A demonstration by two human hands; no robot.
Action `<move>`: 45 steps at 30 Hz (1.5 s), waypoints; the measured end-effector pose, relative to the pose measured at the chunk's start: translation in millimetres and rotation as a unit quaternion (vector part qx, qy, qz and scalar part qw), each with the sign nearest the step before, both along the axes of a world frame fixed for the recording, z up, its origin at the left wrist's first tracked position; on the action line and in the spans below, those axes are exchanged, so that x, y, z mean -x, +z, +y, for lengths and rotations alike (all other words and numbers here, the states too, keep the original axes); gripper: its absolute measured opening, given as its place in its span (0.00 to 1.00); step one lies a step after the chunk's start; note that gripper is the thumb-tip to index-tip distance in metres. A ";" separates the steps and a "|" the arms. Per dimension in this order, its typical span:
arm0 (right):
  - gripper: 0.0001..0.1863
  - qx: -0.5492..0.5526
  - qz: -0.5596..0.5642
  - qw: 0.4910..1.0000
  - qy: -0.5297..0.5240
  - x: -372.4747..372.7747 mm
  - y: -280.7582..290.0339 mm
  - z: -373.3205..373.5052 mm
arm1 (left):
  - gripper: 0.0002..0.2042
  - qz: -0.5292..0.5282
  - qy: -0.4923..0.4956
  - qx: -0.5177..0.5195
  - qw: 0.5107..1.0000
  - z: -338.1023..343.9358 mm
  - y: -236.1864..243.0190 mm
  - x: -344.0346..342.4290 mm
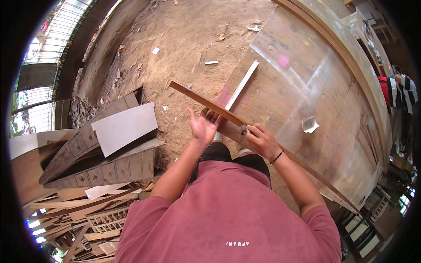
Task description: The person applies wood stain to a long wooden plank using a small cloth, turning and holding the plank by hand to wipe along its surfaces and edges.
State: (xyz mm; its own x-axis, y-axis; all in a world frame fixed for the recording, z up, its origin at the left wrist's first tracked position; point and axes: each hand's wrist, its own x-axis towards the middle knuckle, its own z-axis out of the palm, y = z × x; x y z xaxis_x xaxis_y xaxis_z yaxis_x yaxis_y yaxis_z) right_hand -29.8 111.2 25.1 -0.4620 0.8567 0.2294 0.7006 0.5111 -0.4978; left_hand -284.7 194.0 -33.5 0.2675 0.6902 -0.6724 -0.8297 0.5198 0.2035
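A narrow brown wooden strip [206, 103] slants in front of me, its far end out to the left over the floor. My left hand [204, 129] is palm up, thumb spread wide, with its fingertips partly hidden beneath the strip. At the strip's near end, my right hand [262, 141] pinches a small crumpled dark-grey piece [244, 129] against the wood; its exact kind cannot be made out. A dark beaded bracelet circles my right wrist. Close beyond the strip, a thin white-faced batten [242, 85] lies on the large wooden worktable [267, 101].
A torn paper scrap [310, 124] lies on the worktable, and long boards run along its far side. To my left stand a pale panel [126, 128] on dark wooden frames and a heap of offcuts [96, 223]. Litter dots the dirt floor [175, 48].
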 end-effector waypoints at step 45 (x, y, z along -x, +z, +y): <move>0.17 -0.009 0.096 0.934 -0.343 -60.5 29.7 -102.7 | 0.46 0.063 -0.072 -0.078 0.992 -35.0 -5.2 -18.1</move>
State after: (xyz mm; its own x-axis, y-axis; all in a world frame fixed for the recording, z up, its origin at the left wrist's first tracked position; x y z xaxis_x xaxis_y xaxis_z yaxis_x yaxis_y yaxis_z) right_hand 30.7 8.5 54.8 0.2452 0.9313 0.2693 0.7654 -0.0154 -0.6434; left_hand -266.6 158.9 -38.6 0.2920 0.7489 -0.5949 -0.7113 0.5859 0.3884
